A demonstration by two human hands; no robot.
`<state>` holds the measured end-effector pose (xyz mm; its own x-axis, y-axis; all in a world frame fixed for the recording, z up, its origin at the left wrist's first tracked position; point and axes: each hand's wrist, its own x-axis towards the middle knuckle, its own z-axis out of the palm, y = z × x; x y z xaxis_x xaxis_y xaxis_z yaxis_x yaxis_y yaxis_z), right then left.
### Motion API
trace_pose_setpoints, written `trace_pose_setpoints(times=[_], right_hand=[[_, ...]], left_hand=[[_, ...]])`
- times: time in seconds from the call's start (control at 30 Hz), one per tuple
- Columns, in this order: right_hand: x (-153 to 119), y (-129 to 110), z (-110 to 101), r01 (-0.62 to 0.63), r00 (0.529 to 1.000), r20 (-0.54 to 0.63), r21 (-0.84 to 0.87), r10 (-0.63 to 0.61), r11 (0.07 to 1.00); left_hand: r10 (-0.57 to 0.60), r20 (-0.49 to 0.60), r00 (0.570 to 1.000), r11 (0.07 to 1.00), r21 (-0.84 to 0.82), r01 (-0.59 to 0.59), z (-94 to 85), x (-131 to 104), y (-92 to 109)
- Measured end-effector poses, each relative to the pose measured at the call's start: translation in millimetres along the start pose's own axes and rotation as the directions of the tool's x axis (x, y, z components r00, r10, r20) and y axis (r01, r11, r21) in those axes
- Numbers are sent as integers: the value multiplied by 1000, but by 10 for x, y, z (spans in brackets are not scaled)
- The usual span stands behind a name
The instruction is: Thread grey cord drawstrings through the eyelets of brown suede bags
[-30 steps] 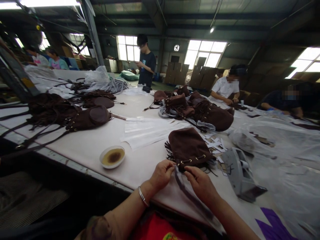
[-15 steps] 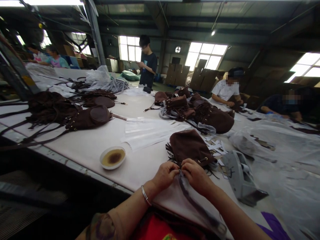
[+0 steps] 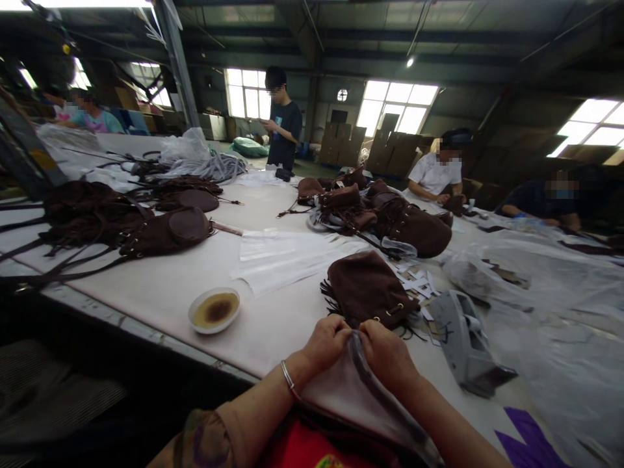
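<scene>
My left hand (image 3: 327, 343) and my right hand (image 3: 385, 354) are closed side by side at the near edge of a brown fringed bag (image 3: 363, 286). Both pinch the top end of a dark strap in a clear plastic sleeve (image 3: 373, 383). From my fingers the strap hangs in a curve toward my body, passing under my right forearm. The bag lies on the table just beyond my hands, its flap toward the back and metal rings near the front. Its lower edge is partly hidden by my fingers.
A white bowl of yellowish-brown stuff (image 3: 214, 311) stands left. A grey tape dispenser (image 3: 470, 344) is at right, beside clear plastic sheeting (image 3: 560, 364). White plastic sleeves (image 3: 287, 257) lie mid-table. Brown bags (image 3: 409, 224) are piled behind and at left (image 3: 160, 231). Several people are around.
Both hands stay pinched on the sleeved strap, which now bows wider toward the right. The view has shifted slightly. A person at the back right has raised the brown piece in their hands.
</scene>
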<state>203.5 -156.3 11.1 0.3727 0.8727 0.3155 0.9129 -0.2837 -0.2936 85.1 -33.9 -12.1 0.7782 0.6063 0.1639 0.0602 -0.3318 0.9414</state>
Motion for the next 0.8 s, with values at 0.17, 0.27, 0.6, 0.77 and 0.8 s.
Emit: trace_pose_setpoints(times=[0.17,0.27,0.6,0.77,0.8], right_hand=[[-154,-41,-25,-279,959,49,313,278,908],[-362,-66,-12,-341,939,174,340,298,876],[-720,-265,18,-132,945,247,-316,215,940],[-702,-330,-106,-123,941,246,-388,231,913],[-695,-346,-130,-122,935,261,-395,239,910]], left_hand=[[-25,-30,999,1000,10,25,106,-64,-56],[-16,-24,1000,1000,17,16,118,-86,-75],[262,36,965,944,197,-263,146,-112,78],[316,74,946,901,290,-323,138,-146,116],[320,105,942,892,303,-337,121,-140,127]])
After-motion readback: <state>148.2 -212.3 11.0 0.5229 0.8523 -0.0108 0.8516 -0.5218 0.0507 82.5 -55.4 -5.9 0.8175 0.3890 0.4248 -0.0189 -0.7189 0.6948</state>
